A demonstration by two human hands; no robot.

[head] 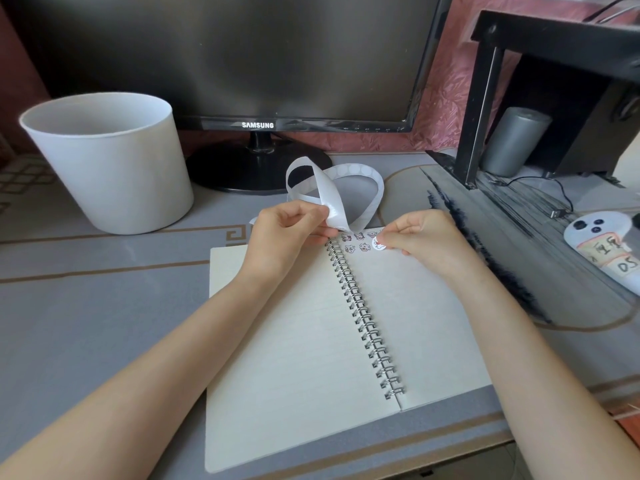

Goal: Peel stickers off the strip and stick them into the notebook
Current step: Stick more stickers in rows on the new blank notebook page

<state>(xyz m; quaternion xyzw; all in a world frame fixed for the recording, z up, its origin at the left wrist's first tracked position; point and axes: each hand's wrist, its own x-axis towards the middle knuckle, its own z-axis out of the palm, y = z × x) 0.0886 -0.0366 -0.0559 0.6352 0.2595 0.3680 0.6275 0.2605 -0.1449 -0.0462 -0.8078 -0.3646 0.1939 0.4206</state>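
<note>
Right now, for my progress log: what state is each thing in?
Cream spiral-bound notebook: open, lying flat.
White paper sticker strip: curled in loops, pinched by left hand.
Round white sticker: off the strip, pinched by right hand over the right page's top.
Black Samsung monitor: screen dark.
White plastic bin: upright.

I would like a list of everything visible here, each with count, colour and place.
notebook: one, white pages, open in the centre.
sticker strip: one, white, looped above the notebook.
stuck stickers: several, white with drawings, top of right page.
round sticker: one, white, over the right page.
bin: one, white, left.
monitor: one, black, behind.
shelf: one, black, right.
cylinder: one, grey, under the shelf.
left hand: one, pinches the sticker strip.
right hand: one, pinches the round sticker.
</note>
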